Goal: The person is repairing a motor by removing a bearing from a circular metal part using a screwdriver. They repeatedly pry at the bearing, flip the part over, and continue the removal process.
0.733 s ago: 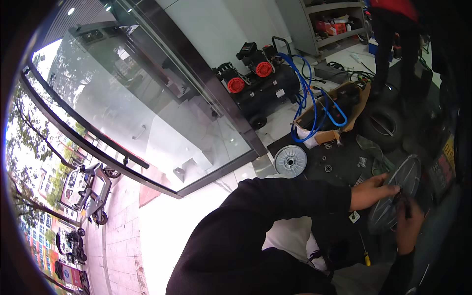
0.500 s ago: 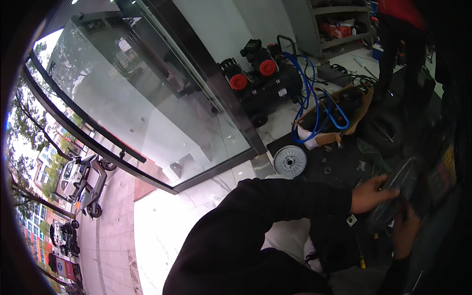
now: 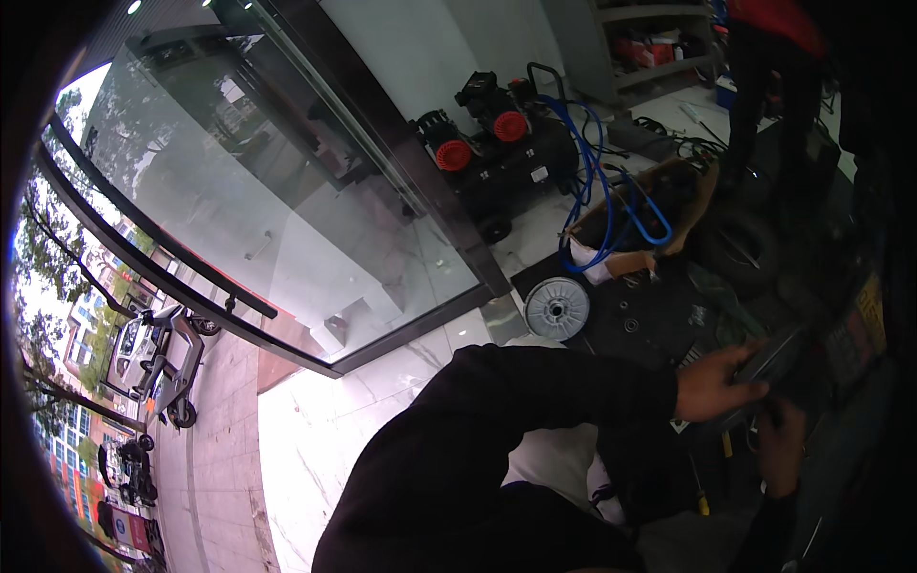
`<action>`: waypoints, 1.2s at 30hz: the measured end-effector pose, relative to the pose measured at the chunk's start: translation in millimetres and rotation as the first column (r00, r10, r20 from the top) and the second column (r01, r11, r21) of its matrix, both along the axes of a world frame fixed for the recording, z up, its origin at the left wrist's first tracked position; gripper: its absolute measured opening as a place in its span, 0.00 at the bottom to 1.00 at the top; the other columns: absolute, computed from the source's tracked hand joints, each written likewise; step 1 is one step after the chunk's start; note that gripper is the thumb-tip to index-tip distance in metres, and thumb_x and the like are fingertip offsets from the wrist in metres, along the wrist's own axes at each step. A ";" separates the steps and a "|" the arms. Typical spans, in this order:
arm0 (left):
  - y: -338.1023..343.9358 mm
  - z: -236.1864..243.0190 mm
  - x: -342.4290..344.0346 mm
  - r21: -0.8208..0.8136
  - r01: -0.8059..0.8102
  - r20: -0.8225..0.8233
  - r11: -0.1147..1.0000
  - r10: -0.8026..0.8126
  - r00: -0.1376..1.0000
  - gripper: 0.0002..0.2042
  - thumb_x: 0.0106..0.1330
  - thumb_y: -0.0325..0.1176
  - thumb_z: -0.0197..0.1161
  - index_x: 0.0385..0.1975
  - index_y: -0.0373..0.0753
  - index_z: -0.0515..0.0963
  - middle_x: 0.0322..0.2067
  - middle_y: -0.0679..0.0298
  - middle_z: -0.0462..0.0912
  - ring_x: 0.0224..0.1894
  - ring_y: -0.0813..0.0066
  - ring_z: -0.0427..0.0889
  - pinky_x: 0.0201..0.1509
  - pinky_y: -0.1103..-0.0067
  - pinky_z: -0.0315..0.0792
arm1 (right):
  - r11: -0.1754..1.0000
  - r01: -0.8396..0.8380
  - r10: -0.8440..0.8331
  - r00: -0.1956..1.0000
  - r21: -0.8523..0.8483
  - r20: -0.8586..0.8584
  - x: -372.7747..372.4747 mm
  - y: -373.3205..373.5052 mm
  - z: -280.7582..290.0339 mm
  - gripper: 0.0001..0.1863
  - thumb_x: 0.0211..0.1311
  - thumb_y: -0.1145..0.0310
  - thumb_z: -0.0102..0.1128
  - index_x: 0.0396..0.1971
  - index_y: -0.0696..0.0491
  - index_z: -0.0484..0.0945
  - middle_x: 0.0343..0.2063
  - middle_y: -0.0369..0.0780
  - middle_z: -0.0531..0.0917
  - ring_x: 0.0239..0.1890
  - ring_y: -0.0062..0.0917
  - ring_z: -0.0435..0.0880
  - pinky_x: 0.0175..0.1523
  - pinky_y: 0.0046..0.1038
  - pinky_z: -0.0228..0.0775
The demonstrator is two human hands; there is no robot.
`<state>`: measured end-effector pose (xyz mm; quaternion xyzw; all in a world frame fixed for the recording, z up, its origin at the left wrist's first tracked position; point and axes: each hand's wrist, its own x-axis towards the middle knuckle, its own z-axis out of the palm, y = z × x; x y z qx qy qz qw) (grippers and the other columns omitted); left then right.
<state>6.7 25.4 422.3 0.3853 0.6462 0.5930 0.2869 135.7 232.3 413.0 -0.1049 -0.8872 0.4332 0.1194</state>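
Observation:
My left hand (image 3: 716, 384) is closed on a dark round disc (image 3: 776, 351), tilted nearly edge-on, at the lower right. My right hand (image 3: 781, 441) is just below it at the disc, fingers curled toward it; whether they hold a small piece too is too dark to tell. A silver ribbed disc (image 3: 557, 297) lies on the dark mat (image 3: 602, 320) beyond my left arm, beside small rings (image 3: 630, 325). A yellow-handled screwdriver (image 3: 703, 501) lies below my hands.
An air compressor (image 3: 506, 129), blue hoses (image 3: 654, 224) in a cardboard box (image 3: 621, 267), a tyre (image 3: 735, 248) and a metal shelf (image 3: 669, 67) stand beyond. A person in red and black (image 3: 774, 38) stands at upper right. A glass door (image 3: 248, 172) and parked scooters (image 3: 177, 368) are at left.
The dark disc has tilted from showing its face to nearly edge-on, and both my hands have shifted slightly left with it. The picture has dimmed.

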 end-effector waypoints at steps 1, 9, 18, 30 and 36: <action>0.5 0.1 0.3 -0.005 0.006 -0.007 1.000 -0.006 1.000 0.41 0.79 0.52 0.60 0.82 0.34 0.53 0.69 0.42 0.74 0.72 0.50 0.75 0.74 0.61 0.71 | 0.996 -0.041 0.037 0.998 -0.073 -0.056 -0.6 2.0 0.1 0.12 0.75 0.71 0.59 0.49 0.63 0.85 0.32 0.44 0.87 0.34 0.24 0.85 0.40 0.28 0.74; 2.2 2.4 -3.6 0.005 0.094 0.227 0.996 -0.092 0.970 0.42 0.79 0.53 0.60 0.83 0.35 0.51 0.64 0.46 0.79 0.67 0.56 0.80 0.71 0.64 0.74 | 1.000 -0.017 0.020 0.993 -0.021 0.121 -1.8 16.9 -1.0 0.13 0.74 0.73 0.59 0.51 0.65 0.84 0.39 0.48 0.90 0.41 0.27 0.88 0.46 0.30 0.78; -0.9 -0.7 -0.8 -0.039 -0.015 0.298 0.999 0.026 0.954 0.33 0.77 0.46 0.67 0.75 0.33 0.66 0.59 0.54 0.82 0.63 0.67 0.80 0.67 0.72 0.75 | 0.977 -0.213 0.211 0.974 0.007 0.085 6.5 -6.7 25.7 0.16 0.70 0.70 0.64 0.55 0.57 0.87 0.47 0.52 0.90 0.52 0.45 0.91 0.55 0.37 0.80; -21.3 2.2 -27.0 -0.141 -0.122 0.222 0.982 0.152 0.963 0.25 0.82 0.47 0.54 0.63 0.29 0.77 0.55 0.55 0.85 0.56 0.67 0.83 0.64 0.74 0.73 | 0.942 -0.139 0.208 0.957 0.306 -0.204 -0.7 5.2 1.9 0.12 0.62 0.71 0.68 0.45 0.53 0.89 0.32 0.43 0.90 0.33 0.40 0.90 0.38 0.38 0.81; -21.8 -7.6 -18.9 -0.115 -0.188 0.077 0.975 0.198 0.977 0.25 0.81 0.51 0.54 0.58 0.32 0.80 0.52 0.56 0.87 0.51 0.70 0.87 0.55 0.73 0.79 | 0.936 0.011 0.115 0.935 0.351 -0.337 -3.2 5.7 2.2 0.10 0.61 0.70 0.69 0.43 0.50 0.90 0.30 0.38 0.89 0.31 0.36 0.89 0.35 0.36 0.80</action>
